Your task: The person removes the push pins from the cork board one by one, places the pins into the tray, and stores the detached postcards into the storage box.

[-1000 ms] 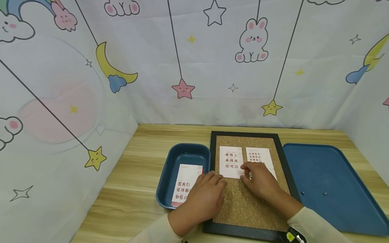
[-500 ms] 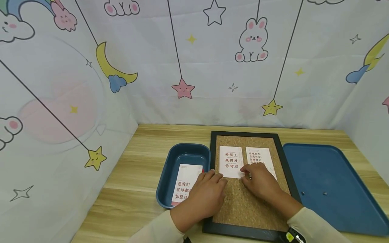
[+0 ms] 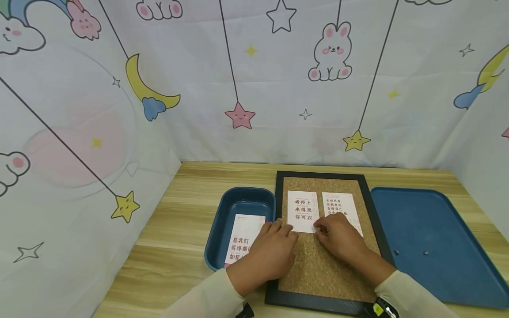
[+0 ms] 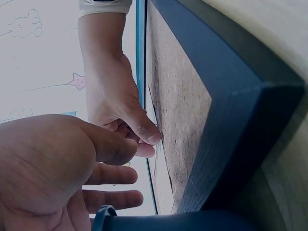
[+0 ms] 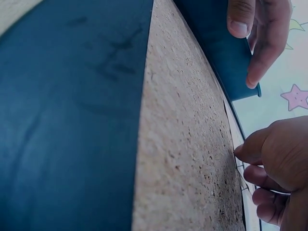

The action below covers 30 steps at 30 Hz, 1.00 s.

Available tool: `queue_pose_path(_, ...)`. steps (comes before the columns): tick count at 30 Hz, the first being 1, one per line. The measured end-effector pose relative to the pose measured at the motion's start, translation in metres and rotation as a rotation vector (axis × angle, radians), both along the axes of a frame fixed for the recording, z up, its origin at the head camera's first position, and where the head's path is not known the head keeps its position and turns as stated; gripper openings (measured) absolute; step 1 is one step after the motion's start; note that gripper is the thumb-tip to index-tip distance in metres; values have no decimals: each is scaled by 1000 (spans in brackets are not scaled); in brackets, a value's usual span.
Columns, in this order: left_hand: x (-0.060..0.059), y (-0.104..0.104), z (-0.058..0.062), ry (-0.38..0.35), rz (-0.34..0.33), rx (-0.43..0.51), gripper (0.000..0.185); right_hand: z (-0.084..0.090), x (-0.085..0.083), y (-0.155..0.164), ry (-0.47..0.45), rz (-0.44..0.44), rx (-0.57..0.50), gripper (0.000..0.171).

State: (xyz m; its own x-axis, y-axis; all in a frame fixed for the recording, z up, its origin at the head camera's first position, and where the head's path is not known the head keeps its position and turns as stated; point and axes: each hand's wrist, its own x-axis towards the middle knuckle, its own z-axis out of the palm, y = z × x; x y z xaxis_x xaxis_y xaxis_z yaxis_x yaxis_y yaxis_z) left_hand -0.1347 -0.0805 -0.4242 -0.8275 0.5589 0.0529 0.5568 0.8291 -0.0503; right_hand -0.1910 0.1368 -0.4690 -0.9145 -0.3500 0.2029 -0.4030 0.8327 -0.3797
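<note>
On the cork board (image 3: 322, 269) with a black frame lie two white cards with red Chinese characters, a left card (image 3: 301, 207) and a right card (image 3: 343, 202). My right hand (image 3: 339, 238) has its thumb and curled fingers at the left card's lower right corner and covers part of the right card. Whether something small is between those fingertips is hidden. My left hand (image 3: 270, 251) hovers by the board's left side, beside the left card's lower left corner. Its fingers (image 4: 115, 198) are loosely bent with nothing visible in them.
Left of the board stands a blue tub (image 3: 214, 229) holding a printed card (image 3: 243, 238), partly behind my left hand. A flat blue tray (image 3: 433, 221) lies at the right, with a small dark bit (image 3: 396, 252) and another like it on it. Printed cloth (image 3: 270, 88) hangs behind the table.
My left hand and its wrist have shifted slightly to the right. The right hand stays at the card's corner with its fingers moved a little. Both cards lie where they were.
</note>
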Motion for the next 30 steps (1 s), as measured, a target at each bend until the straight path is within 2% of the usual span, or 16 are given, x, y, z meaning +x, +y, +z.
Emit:
queue_pose_path(16,-11,5,-4,-60,0,-97,39,-5,-4,1,2,0,14,12)
queue_pose_path(30,-18,15,-3,-66,3,-196,36,-4,-4,1,10,17,21,10)
